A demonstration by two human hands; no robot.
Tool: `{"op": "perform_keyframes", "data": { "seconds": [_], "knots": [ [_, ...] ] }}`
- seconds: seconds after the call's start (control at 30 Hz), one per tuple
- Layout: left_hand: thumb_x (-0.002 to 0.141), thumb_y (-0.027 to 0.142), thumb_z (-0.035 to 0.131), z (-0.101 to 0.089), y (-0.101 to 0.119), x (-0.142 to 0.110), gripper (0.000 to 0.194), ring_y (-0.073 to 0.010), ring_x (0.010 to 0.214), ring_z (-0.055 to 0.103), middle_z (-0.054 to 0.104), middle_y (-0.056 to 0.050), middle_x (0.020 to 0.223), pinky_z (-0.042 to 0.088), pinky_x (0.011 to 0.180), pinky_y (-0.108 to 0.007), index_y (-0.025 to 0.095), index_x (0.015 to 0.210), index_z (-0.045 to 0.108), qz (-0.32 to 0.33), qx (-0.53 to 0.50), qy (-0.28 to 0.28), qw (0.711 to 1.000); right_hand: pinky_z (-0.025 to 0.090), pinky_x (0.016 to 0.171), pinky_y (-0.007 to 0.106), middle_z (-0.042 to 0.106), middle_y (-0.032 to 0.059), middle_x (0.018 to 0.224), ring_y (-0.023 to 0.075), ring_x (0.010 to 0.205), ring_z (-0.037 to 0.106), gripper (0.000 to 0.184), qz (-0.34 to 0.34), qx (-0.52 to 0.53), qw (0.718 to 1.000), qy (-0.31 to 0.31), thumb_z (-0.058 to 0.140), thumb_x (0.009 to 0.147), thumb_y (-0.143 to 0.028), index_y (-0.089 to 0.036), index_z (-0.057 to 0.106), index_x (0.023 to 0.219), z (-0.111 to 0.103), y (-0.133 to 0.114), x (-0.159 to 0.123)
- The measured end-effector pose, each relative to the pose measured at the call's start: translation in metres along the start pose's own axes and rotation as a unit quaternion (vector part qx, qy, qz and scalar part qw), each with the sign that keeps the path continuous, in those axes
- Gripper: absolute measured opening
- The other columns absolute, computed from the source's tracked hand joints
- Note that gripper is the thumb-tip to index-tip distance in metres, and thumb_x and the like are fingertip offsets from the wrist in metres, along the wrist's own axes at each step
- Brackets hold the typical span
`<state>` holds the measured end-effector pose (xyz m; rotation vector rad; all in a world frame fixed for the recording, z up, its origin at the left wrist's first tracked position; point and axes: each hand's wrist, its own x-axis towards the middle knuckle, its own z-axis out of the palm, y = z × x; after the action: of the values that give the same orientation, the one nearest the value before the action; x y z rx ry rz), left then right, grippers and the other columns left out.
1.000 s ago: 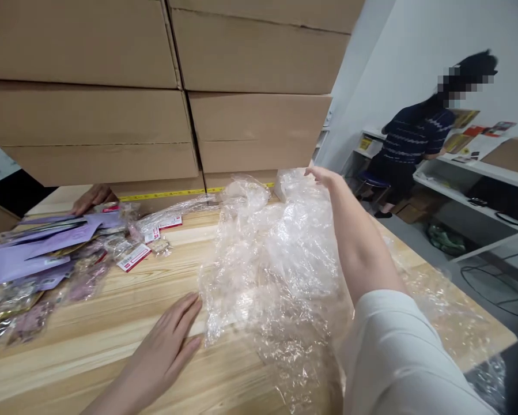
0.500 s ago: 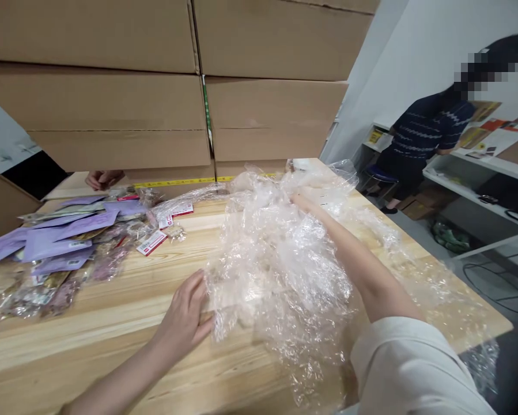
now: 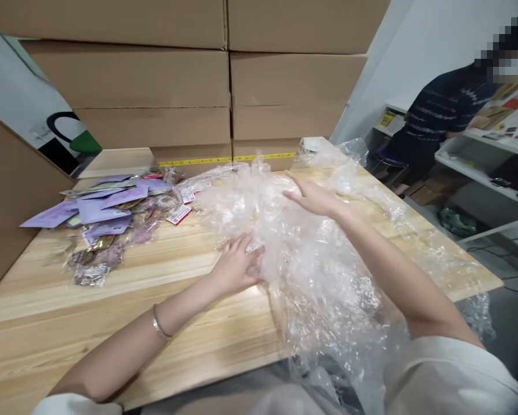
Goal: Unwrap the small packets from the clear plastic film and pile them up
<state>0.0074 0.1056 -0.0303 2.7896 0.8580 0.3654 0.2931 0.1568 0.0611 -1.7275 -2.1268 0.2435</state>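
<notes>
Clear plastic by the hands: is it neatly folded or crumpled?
Crumpled: the clear plastic lies in irregular, bunched wrinkles, and part hangs off the table.

workroom with stacked cardboard boxes [image 3: 189, 80]

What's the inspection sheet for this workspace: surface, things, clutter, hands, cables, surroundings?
Surface: wooden tabletop.
Things: crumpled clear plastic film, heaped mid-table and past the near edge.
Clutter: purple packets piled with clear bags, left; red-edged label beside them.
Hands: left hand at the film, grip unclear; right hand open, on the film.
Cables: dark cables on the floor, right.
Surroundings: stacked cardboard boxes behind; person in dark patterned top by white shelves, right.
</notes>
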Motion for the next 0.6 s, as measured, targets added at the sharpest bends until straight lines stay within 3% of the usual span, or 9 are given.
{"op": "perform_keyframes", "data": {
  "seconds": [0.07,0.17,0.27,0.37,0.47,0.6],
  "knots": [
    [0.079,0.051,0.071,-0.001,0.0,0.0,0.066,-0.0403,0.14,0.034,0.037,-0.021,0.149,0.031,0.109,-0.056,0.022,0.136,0.055,-0.018,-0.006,-0.016,1.0,0.031,0.115,0.054,0.032,0.0071,0.159,0.0344,0.144,0.032,0.079,0.022,-0.017,0.999,-0.025,0.052,0.089,-0.06,-0.03,0.023,0.156,-0.013,-0.016,-0.035],
    [0.082,0.045,0.069,-0.005,-0.003,-0.006,0.06,-0.0373,0.134,0.04,0.044,-0.018,0.143,0.033,0.108,-0.053,0.023,0.137,0.054,-0.005,-0.008,-0.019,1.0,0.04,0.106,0.056,0.027,0.0095,0.16,0.0409,0.14,0.036,0.096,0.026,-0.069,0.985,-0.153,0.07,0.072,-0.061,-0.033,0.028,0.154,-0.003,-0.035,-0.092],
    [0.086,0.039,0.066,-0.011,-0.006,-0.02,0.049,-0.0326,0.126,0.047,0.05,-0.014,0.136,0.037,0.104,-0.049,0.025,0.132,0.057,0.018,-0.019,-0.018,0.999,0.044,0.099,0.057,0.041,0.0112,0.152,0.0388,0.132,0.046,0.061,0.045,-0.146,0.974,-0.17,0.062,0.081,-0.045,-0.03,0.052,0.14,0.019,-0.031,-0.139],
    [0.091,0.032,0.059,-0.019,-0.01,-0.041,0.037,-0.0284,0.118,0.05,0.054,-0.012,0.128,0.04,0.1,-0.044,0.025,0.127,0.06,0.036,-0.018,-0.019,0.999,0.047,0.093,0.054,0.051,0.0078,0.144,0.035,0.127,0.051,0.052,0.085,-0.17,0.972,-0.14,0.053,0.079,-0.026,-0.032,0.057,0.131,0.023,-0.003,-0.177],
    [0.093,0.024,0.051,-0.028,-0.019,-0.065,0.029,-0.0271,0.107,0.054,0.057,-0.012,0.118,0.043,0.093,-0.042,0.022,0.12,0.063,0.039,0.023,-0.024,0.999,0.046,0.093,0.056,0.054,0.0092,0.141,0.0356,0.127,0.052,0.052,0.126,-0.144,0.976,-0.107,0.051,0.077,-0.026,-0.033,0.057,0.128,0.012,0.035,-0.213],
    [0.093,0.019,0.049,-0.038,-0.041,-0.097,0.025,-0.0279,0.103,0.054,0.059,-0.012,0.109,0.044,0.088,-0.043,0.019,0.111,0.065,-0.008,0.053,-0.007,0.999,0.048,0.093,0.053,0.058,0.018,0.134,0.0384,0.119,0.058,0.059,0.19,-0.098,0.976,-0.036,0.057,0.078,-0.034,-0.031,0.048,0.136,0.001,0.085,-0.268]
  ]
}}
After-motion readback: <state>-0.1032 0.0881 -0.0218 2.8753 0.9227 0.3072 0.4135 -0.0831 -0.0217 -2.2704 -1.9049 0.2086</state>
